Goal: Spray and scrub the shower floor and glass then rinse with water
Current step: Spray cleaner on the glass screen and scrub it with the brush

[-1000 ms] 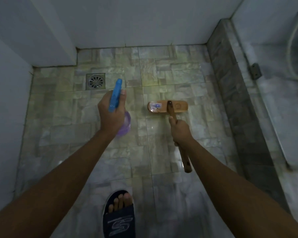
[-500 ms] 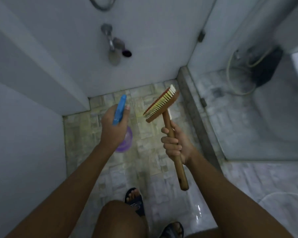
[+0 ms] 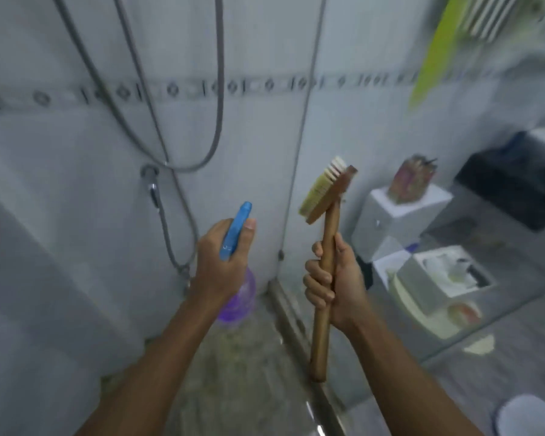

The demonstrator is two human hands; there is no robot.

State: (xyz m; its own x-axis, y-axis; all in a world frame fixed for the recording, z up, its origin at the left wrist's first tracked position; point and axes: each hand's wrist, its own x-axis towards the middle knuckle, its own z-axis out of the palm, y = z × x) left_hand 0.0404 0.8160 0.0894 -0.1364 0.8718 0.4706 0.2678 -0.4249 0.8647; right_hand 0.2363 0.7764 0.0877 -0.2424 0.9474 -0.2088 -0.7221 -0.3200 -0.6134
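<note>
My left hand (image 3: pixel 222 262) grips a spray bottle (image 3: pixel 237 229) with a blue trigger head and a purple body (image 3: pixel 238 302), held at chest height. My right hand (image 3: pixel 334 278) is closed around the wooden handle of a scrub brush (image 3: pixel 326 196), which stands upright with its bristles facing left. The glass panel (image 3: pixel 390 136) rises just right of the brush, its edge running down to the raised stone kerb (image 3: pixel 291 313). A strip of stone-tiled shower floor (image 3: pixel 233 366) shows between my forearms.
A grey shower hose (image 3: pixel 202 152) loops down the white tiled wall to a tap (image 3: pixel 151 180). Seen through the glass are a white toilet cistern (image 3: pixel 400 212) with a small box on it and a toilet seat (image 3: pixel 422 297). The picture is motion-blurred.
My view has swung up from the floor to the wall and glass. The brush came off the floor tiles and now stands upright in my right hand; the spray bottle stays in my left.
</note>
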